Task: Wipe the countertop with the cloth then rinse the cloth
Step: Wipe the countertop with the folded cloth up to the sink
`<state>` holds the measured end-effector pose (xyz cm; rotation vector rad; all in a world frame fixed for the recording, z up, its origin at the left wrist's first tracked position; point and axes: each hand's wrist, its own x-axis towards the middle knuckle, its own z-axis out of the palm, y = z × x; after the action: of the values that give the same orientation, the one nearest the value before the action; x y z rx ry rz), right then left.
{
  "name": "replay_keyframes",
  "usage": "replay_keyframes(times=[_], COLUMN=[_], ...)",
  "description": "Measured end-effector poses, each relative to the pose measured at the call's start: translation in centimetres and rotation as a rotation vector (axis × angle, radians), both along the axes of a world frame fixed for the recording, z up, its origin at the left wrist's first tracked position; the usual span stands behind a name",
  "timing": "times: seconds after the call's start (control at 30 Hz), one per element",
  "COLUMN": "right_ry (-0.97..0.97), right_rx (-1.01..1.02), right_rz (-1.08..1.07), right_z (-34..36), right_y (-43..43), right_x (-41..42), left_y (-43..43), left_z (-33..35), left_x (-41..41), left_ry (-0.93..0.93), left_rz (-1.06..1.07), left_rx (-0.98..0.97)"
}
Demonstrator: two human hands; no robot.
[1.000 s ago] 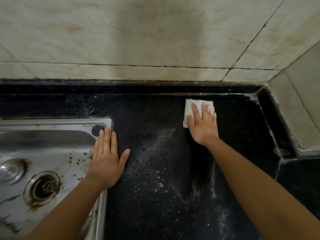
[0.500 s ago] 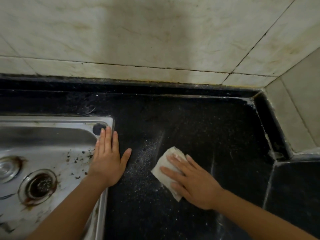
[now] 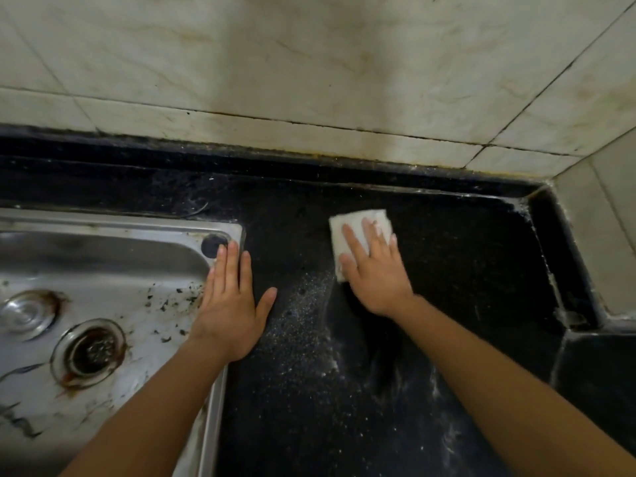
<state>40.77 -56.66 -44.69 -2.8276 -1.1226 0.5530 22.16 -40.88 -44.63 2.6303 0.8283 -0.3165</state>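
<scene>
Head view, nearest first: white powdery specks (image 3: pixel 303 342) dust the black speckled countertop (image 3: pixel 464 270) between two forearms. Left hand (image 3: pixel 230 304) lies flat, fingers together, across the steel sink (image 3: pixel 103 270) rim — a brace. Further back, the right hand (image 3: pixel 375 270) presses spread fingers on the folded white cloth (image 3: pixel 354 228), near the tiled wall (image 3: pixel 309 63). Best, I'd judge, to keep firm even pressure and drag the powder toward the sink — overlapping strokes.
</scene>
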Motion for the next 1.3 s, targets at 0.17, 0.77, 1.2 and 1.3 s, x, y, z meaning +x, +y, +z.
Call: replay_keyframes(times=[0.17, 0.77, 1.2, 1.3], right_ry=[0.115, 0.006, 0.042, -0.022], right_rx=[0.022, -0.019, 0.000, 0.017], right_rz=[0.390, 0.011, 0.509, 0.189], right_z=[1.3, -0.3, 0.5, -0.3], right_y=[-5.2, 4.9, -2.8, 1.9], right_x=[-9.4, -1.0, -5.4, -1.0], left_y=[0.1, 0.1, 0.5, 0.4], left_z=[-0.2, -0.3, -0.8, -1.1], left_x=[0.1, 0.0, -0.4, -0.4], left_ry=[0.009, -0.009, -0.082, -0.085], left_rz=[0.004, 0.007, 0.012, 0.024], left_rx=[-0.011, -0.018, -0.064, -0.051])
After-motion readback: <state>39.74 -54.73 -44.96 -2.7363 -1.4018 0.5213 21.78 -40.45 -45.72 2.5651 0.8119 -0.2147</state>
